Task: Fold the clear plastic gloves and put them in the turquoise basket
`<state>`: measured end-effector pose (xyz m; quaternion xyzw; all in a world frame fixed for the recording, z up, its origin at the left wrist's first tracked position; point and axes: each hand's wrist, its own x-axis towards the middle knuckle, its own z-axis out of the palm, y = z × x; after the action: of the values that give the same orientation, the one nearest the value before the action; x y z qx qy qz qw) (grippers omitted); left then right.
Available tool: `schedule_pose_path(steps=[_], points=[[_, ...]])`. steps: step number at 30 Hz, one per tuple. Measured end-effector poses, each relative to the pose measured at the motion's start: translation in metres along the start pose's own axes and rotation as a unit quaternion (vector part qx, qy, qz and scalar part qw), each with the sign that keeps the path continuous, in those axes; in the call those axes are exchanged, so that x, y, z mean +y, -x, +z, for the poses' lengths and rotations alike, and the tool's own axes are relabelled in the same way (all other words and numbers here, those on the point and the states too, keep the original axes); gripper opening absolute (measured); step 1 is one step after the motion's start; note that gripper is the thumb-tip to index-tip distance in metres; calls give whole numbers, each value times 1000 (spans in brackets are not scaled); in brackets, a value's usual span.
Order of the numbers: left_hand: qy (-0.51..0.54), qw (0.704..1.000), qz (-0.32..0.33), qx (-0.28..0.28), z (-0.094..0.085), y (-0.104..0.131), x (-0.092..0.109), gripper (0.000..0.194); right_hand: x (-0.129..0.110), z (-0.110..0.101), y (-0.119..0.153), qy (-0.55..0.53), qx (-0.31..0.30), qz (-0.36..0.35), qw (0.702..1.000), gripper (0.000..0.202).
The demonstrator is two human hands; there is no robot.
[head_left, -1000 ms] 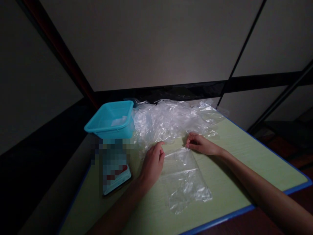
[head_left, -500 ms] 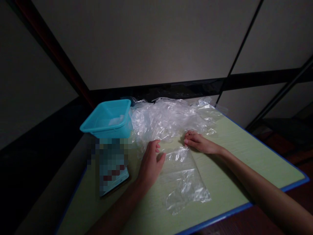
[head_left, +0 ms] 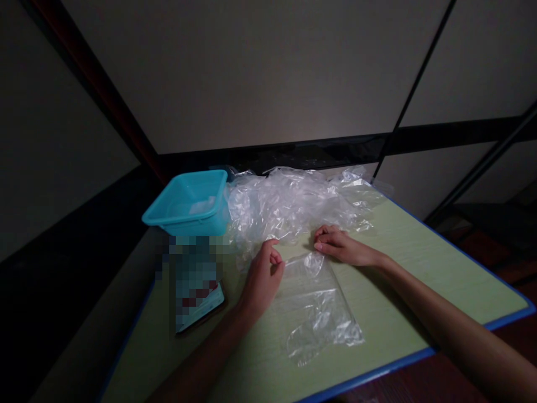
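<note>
A clear plastic bag or glove point(head_left: 316, 308) lies flat on the green table, its top edge between my two hands. My left hand point(head_left: 266, 274) is at its upper left corner, thumb and fingertips brought together on the film. At the upper right corner my right hand point(head_left: 333, 245) rests with curled fingers, closed on the same edge. Behind both hands spreads a crumpled heap of clear plastic film point(head_left: 293, 198).
A turquoise basket point(head_left: 193, 224) with something whitish inside stands at the back left. Nearer me on the left is a partly pixelated flat object point(head_left: 201, 313). The table point(head_left: 398, 313) has a blue edge; cabinet panels point(head_left: 268, 78) rise behind it.
The thumb and fingers of my left hand have come together at the plastic's corner. My right hand has barely moved. The whole view has shifted slightly.
</note>
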<state>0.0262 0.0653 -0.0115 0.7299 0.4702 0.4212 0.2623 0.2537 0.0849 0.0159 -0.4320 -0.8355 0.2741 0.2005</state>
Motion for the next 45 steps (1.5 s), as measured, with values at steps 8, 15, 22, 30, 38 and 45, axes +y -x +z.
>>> schedule_pose_path(steps=[8, 15, 22, 30, 38, 45], points=[[13, 1000, 1, -6, -3, 1, 5, 36, -5, 0, -1, -17, -19, -23, 999, 29], [15, 1000, 12, -5, -1, 2, 3, 39, -3, -5, 0, -16, -23, -23, 999, 23], [14, 999, 21, -21, -1, 3, 2, 34, -4, 5, -2, 36, -1, -6, 999, 31], [3, 999, 33, -20, -1, 2, 4, 30, -11, 18, -6, 78, 44, -2, 996, 43], [-5, 997, 68, -21, -2, 3, 1, 28, -6, 13, -7, 14, 96, 12, 995, 53], [-13, 994, 100, -44, -5, 4, 6, 26, -8, 0, 4, -80, 114, 7, 990, 39]])
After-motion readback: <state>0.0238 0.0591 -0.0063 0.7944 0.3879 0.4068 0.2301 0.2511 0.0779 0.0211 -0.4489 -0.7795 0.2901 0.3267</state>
